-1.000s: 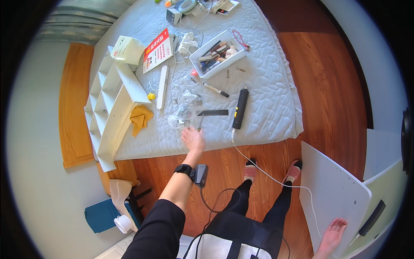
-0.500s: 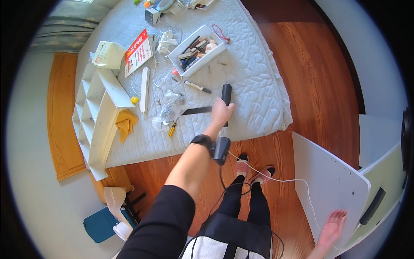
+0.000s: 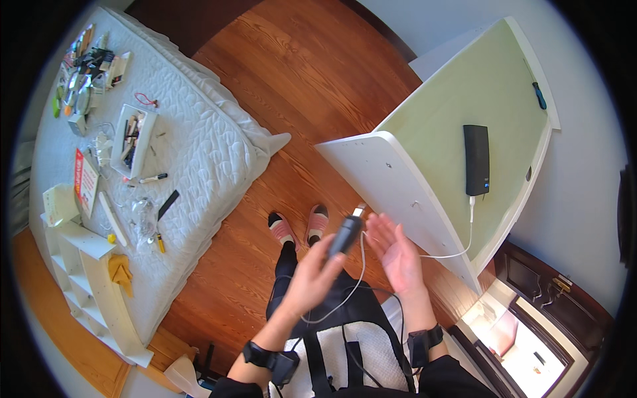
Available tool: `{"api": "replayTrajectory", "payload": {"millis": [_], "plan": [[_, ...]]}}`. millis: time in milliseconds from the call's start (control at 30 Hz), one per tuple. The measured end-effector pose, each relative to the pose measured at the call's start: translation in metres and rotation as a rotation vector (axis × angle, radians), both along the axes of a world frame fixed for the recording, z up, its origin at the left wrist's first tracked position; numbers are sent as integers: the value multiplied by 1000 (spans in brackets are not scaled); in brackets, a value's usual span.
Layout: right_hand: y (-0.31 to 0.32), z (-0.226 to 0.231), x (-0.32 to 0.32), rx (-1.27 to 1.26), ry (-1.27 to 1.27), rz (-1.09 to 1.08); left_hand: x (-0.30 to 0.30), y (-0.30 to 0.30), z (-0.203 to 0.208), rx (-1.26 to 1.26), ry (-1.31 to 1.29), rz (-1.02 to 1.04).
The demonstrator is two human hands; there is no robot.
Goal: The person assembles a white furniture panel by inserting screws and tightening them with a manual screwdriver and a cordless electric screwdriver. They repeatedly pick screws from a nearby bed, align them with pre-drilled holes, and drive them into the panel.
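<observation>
In front of my body, my left hand (image 3: 315, 278) is closed around a black cylindrical tool (image 3: 346, 235). Its pale, shiny end points up and away from me; motion blur hides the detail. Just to the right, my right hand (image 3: 396, 255) is open, palm up with fingers stretched out, holding nothing. A white cable (image 3: 446, 255) hangs in a loop below the hands and runs right to a black power bank (image 3: 476, 159), which lies on the pale green inside of a white furniture panel (image 3: 398, 179).
On the left, a quilted mattress (image 3: 206, 126) bears a white box (image 3: 149, 126) of small items, a white compartmented shelf (image 3: 79, 278), a yellow cloth (image 3: 120, 272) and a black strip (image 3: 169, 204). A screwdriver (image 3: 539, 96) lies at the panel's far edge. Wooden floor (image 3: 265, 79) runs between.
The view has turned right. My left hand has brought the black tool from above the mattress to before my body. My right hand has come from the white panel to beside it.
</observation>
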State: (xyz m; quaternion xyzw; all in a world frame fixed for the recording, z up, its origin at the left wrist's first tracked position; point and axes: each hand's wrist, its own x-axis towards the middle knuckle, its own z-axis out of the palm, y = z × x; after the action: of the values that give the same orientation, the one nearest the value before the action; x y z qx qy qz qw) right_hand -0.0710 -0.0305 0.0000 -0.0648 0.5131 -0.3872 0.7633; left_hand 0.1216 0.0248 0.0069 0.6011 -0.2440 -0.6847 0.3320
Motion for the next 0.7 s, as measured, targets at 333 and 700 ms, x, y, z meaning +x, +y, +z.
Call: {"api": "replayTrajectory", "payload": {"millis": [333,700], "plan": [[8,33,-2,-68,-230,133,-36,-7,53,91,379,-137],[-12,17,-5,-104,-300,28,-43,-15,54,38,24,-153]]}}
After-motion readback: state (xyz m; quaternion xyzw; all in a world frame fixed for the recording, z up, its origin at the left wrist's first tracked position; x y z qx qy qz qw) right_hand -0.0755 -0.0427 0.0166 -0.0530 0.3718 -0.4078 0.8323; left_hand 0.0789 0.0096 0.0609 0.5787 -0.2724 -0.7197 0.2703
